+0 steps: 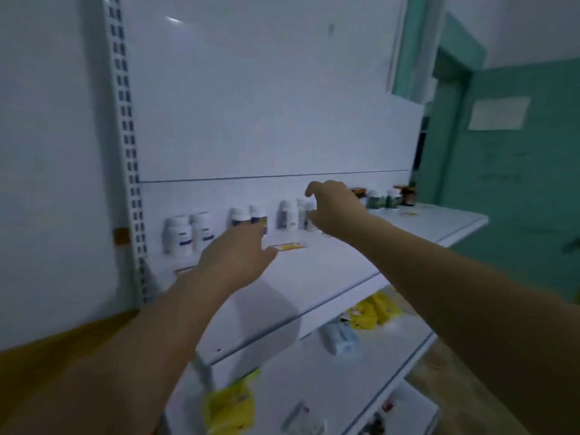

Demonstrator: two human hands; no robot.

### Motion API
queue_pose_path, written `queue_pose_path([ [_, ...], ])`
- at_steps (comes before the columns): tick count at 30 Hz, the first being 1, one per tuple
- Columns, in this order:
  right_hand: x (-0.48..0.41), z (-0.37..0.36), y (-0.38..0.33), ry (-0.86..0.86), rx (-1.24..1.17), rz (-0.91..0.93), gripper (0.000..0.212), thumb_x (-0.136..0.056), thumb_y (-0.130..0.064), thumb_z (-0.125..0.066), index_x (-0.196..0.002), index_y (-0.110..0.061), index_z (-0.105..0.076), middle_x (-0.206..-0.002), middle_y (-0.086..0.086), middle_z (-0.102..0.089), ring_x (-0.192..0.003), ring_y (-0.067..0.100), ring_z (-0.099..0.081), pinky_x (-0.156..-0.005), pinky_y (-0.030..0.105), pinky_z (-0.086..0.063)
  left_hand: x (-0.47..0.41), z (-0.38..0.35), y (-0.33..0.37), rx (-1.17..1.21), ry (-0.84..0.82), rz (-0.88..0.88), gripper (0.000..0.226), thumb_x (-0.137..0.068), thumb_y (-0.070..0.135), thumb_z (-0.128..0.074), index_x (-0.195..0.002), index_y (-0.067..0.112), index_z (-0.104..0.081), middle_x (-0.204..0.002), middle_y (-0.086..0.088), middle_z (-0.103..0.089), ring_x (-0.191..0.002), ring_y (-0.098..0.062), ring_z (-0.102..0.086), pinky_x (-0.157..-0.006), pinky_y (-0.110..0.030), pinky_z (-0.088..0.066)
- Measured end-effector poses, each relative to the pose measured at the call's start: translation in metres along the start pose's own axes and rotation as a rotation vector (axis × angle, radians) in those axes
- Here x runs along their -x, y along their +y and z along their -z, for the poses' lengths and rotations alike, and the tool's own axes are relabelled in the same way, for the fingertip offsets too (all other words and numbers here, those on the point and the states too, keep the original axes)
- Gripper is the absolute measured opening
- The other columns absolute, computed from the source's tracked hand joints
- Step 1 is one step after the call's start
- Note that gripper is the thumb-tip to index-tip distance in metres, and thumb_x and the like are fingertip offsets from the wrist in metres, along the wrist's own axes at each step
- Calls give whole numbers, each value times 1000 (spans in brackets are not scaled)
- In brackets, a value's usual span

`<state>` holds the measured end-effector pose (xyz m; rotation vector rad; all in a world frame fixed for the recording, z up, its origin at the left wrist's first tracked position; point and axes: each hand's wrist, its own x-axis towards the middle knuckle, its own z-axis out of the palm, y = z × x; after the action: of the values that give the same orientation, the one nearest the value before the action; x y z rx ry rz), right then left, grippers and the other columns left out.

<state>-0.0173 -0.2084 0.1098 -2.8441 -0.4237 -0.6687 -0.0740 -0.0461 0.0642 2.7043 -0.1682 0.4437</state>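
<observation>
Left hand (235, 255) is reaching out flat, fingertips touching white bottles (251, 216). Right hand (334, 208) is hovering spread and loosely curled just beside neighbouring bottles (290, 215).

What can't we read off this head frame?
Head view: labels on the white bottles are motion-blurred, unreadable.
Right hand covers part of the bottle cluster; grip cannot be told.
Left hand fingertips at the bottle pair: contact unclear through blur.
Yellow packs below: blurred, cut by bottom edge.

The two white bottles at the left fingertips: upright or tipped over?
Upright. Both white bottles stand side by side on the shelf, caps on top, just beyond the left hand.
</observation>
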Motion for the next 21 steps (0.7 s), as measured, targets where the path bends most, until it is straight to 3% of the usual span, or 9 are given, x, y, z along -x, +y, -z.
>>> queue_pose_path([
  [9,73,72,262,-67,131,-452,36,-91,-14,-53,-127,-8,-50,-121,14,-56,-107,30,-55,-85,33,-47,-70,-144,248,51,-242,-348,42,-95,41,-48,-125,13,-48,-126,-9,-52,-111,-24,-51,-84,-33,-44],
  [15,95,100,403,-22,181,-580,35,-89,-13,-53,-124,-10,-52,-112,13,-58,-99,29,-57,-78,31,-48,-115,-212,373,158,-304,-411,38,-92,35,-54,-122,12,-53,-126,-9,-56,-112,-25,-53,-85,-31,-43],
  [21,75,92,515,-41,183,-637,44,-89,-16,-55,-133,-13,-46,-122,13,-56,-99,27,-57,-71,30,-45,-186,-274,447,147,-318,-442,39,-92,33,-52,-123,10,-53,-127,-10,-56,-112,-26,-54,-85,-30,-44],
])
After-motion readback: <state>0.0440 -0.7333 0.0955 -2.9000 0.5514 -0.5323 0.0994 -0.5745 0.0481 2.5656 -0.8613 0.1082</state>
